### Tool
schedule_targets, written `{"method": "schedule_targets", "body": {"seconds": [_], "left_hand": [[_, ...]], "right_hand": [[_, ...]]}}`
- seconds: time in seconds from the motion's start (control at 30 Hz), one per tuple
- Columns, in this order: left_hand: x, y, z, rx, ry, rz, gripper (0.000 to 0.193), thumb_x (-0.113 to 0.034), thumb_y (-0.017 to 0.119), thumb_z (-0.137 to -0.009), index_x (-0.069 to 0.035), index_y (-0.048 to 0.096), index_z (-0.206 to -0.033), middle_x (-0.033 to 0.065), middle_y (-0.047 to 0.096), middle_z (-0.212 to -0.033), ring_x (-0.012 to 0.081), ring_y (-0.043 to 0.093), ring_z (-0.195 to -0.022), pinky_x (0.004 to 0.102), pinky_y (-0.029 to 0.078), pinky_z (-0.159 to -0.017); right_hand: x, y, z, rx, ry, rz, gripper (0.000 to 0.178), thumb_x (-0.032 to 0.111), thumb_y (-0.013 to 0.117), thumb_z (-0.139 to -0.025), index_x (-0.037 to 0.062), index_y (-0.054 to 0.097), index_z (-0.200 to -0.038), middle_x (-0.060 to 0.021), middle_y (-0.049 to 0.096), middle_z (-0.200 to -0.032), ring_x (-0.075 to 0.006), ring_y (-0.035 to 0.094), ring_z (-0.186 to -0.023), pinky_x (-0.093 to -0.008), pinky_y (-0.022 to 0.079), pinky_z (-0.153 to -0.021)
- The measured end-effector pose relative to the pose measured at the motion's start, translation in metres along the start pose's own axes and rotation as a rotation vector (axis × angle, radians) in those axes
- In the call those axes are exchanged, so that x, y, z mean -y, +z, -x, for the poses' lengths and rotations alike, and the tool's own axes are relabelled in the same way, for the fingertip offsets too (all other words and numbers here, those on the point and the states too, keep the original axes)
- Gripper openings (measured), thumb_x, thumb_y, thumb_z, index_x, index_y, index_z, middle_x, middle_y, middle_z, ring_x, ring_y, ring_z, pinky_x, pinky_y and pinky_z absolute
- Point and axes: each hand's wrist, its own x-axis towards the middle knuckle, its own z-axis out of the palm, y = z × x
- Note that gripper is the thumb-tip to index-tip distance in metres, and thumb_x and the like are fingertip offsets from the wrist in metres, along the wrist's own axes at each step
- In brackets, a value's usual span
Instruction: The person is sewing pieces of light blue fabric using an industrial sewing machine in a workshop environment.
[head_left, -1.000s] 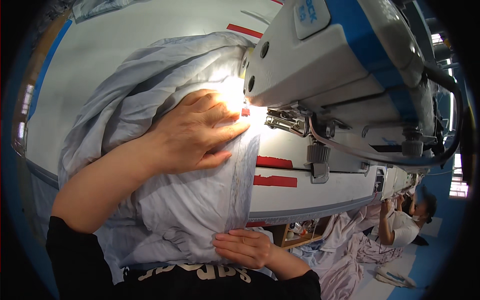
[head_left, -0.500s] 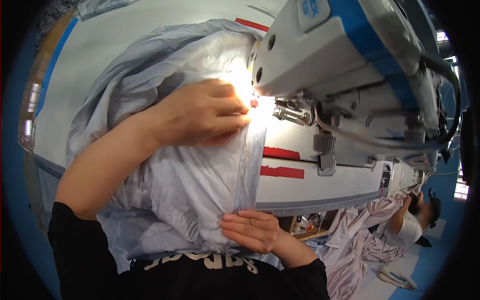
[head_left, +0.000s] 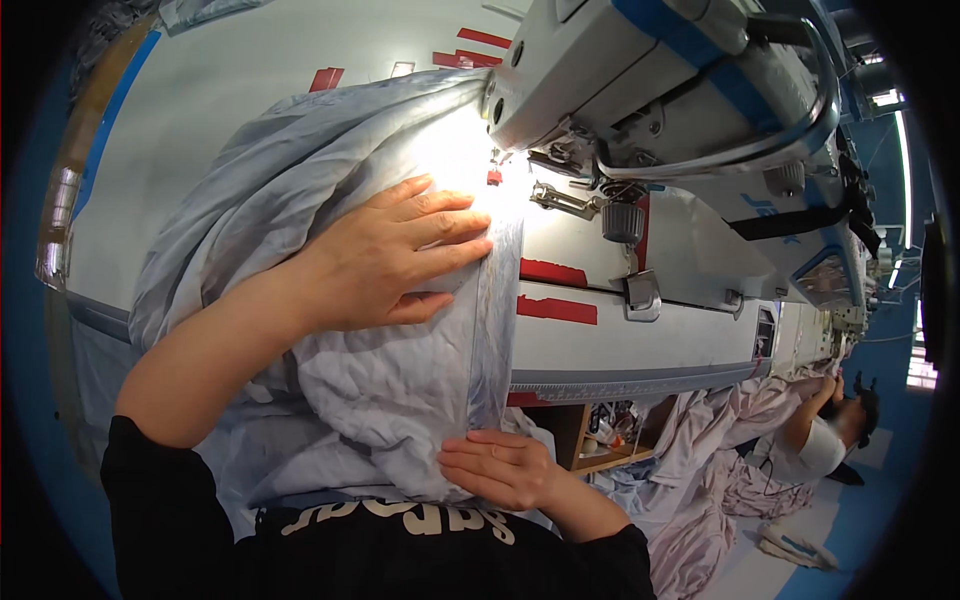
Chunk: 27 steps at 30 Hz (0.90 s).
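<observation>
A large bunched piece of light grey-white fabric lies over the sewing machine table, its straight hemmed edge running from the needle area toward me. My left hand lies flat on the cloth just short of the needle area, fingers apart. Close to my body, my right hand has its straight fingers together over the near end of the hem, with the cloth under them; its thumb is hidden. Above the hem, the machine head carries a bright lamp whose glare washes out the needle. A small red part shows there.
Red tape strips mark the white table, and a ruler strip follows its near edge. Below is a wooden drawer with small items. Pinkish cloth hangs at right, where another person sits.
My left hand has opened from a closed grip at the needle and flattened on the cloth, slightly nearer me. The view has shifted a little; my right hand stays at the near hem.
</observation>
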Motion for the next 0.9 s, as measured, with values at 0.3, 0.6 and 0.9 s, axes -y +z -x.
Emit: {"method": "schedule_targets", "body": {"seconds": [0.3, 0.6, 0.9], "left_hand": [[0.016, 0.001, -0.012, -0.092, 0.03, 0.033, 0.05, -0.018, 0.074, -0.074, -0.011, 0.059, -0.121, 0.0075, 0.053, -0.126, 0.0291, 0.045, -0.128, 0.0467, 0.035, -0.11], [0.054, 0.005, -0.035, -0.121, 0.038, 0.044, 0.039, -0.013, 0.074, -0.071, -0.01, 0.065, -0.109, 0.0058, 0.06, -0.114, 0.028, 0.051, -0.119, 0.0415, 0.042, -0.104], [0.032, 0.02, -0.004, -0.34, -0.022, -0.134, 0.037, -0.016, 0.068, -0.073, -0.002, 0.058, -0.106, 0.0196, 0.058, -0.114, 0.0372, 0.055, -0.111, 0.0447, 0.047, -0.094]], "right_hand": [[-0.013, 0.0, -0.001, -0.008, 0.051, -0.019, 0.017, 0.007, 0.062, -0.081, 0.0057, 0.072, -0.093, -0.0095, 0.073, -0.098, -0.0219, 0.071, -0.098, -0.0315, 0.055, -0.086], [-0.044, -0.012, -0.017, -0.035, 0.05, -0.009, 0.016, 0.007, 0.063, -0.08, 0.007, 0.074, -0.092, -0.0086, 0.074, -0.098, -0.02, 0.071, -0.098, -0.0305, 0.054, -0.088], [-0.045, 0.01, -0.001, -0.053, -0.014, 0.058, 0.026, 0.009, 0.065, -0.081, 0.011, 0.072, -0.106, -0.0059, 0.07, -0.115, -0.0173, 0.066, -0.108, -0.0329, 0.053, -0.093]]}}
